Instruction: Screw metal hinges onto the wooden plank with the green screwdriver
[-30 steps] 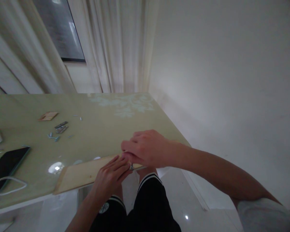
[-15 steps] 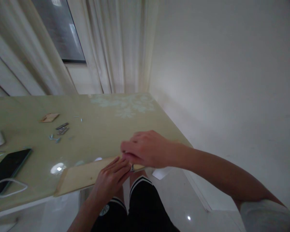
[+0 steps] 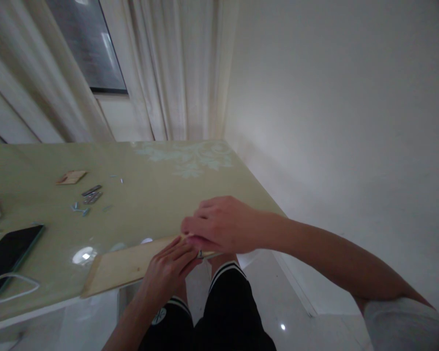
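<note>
- The board [image 3: 119, 265] lies along the near edge of the table [image 3: 157, 195], its left end jutting slightly past the edge; its right part runs beneath both hands.
- The left hand [image 3: 170, 263] lies across the board, fingers together and nearly straight; whether its thumb grips anything I cannot tell.
- The right hand [image 3: 217, 224] is curled closed above the board's right end, against the left fingertips; anything inside it is hidden.
- A metal bit [image 3: 200, 254] shows just below the right hand.
- Screws [image 3: 81, 210] and plates [image 3: 92, 195] lie well left of the hands.
</note>
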Available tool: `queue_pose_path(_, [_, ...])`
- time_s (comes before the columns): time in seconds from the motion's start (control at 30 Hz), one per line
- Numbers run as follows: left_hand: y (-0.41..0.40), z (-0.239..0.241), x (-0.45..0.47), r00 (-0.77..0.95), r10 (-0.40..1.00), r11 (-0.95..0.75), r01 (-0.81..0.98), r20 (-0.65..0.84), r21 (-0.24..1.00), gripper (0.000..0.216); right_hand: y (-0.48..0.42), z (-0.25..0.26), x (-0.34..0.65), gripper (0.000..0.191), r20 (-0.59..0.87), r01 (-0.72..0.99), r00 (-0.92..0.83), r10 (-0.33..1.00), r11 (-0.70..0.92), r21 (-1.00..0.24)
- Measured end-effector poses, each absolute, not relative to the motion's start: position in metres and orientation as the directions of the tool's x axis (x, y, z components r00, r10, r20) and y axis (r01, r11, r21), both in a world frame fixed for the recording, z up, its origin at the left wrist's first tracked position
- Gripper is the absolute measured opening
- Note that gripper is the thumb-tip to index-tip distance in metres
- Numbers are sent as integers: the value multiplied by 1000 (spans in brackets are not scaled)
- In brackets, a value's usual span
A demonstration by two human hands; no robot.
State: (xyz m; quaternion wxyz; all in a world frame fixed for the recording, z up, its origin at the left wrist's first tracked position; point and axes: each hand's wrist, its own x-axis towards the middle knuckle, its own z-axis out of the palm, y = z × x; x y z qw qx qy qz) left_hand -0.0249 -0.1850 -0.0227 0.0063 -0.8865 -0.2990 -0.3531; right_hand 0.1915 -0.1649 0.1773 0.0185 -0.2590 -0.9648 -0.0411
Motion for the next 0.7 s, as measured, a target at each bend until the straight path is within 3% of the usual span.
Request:
queue_pose_path(0.07, [-186, -20, -24, 550, 558, -804, 542, 621, 244, 34, -168, 178, 191, 30, 84, 355, -933, 349, 932, 73])
queue_pose_path(0.1, [-187, -19, -24, 545, 559, -804, 541, 625, 248, 35, -169, 178, 191, 29, 95, 359, -932, 351, 930, 80])
queue_pose_path(0.17, [-185, -20, -23, 549, 532, -818, 531, 645, 223, 28, -170, 178, 190, 31, 92, 493, -870, 485, 866, 91])
queue_pose_path(0.27, [-182, -23, -23, 562, 481, -838, 519, 673, 166, 27, -170, 177, 187, 50, 39, 733, -679, 733, 673, 101])
queue_pose_path(0.33, [-182, -23, -23, 564, 471, -841, 520, 678, 150, 28, -171, 177, 186, 55, 36, 796, -602, 797, 597, 100])
queue_pose_path(0.4, [-183, -21, -23, 570, 487, -836, 523, 662, 164, 28, -170, 176, 187, 44, 66, 728, -685, 725, 679, 94])
queue_pose_path(0.5, [-185, -18, -23, 577, 541, -817, 532, 612, 221, 30, -167, 175, 193, 31, 117, 411, -909, 399, 906, 99])
queue_pose_path(0.57, [-186, -18, -24, 582, 550, -813, 536, 599, 226, 28, -165, 173, 197, 29, 147, 288, -951, 271, 952, 107])
queue_pose_path(0.63, [-185, -22, -25, 586, 532, -820, 536, 612, 199, 24, -164, 172, 199, 31, 160, 365, -925, 345, 924, 112])
queue_pose_path(0.7, [-183, -28, -27, 591, 513, -827, 534, 623, 175, 25, -165, 170, 198, 41, 155, 568, -821, 550, 815, 117])
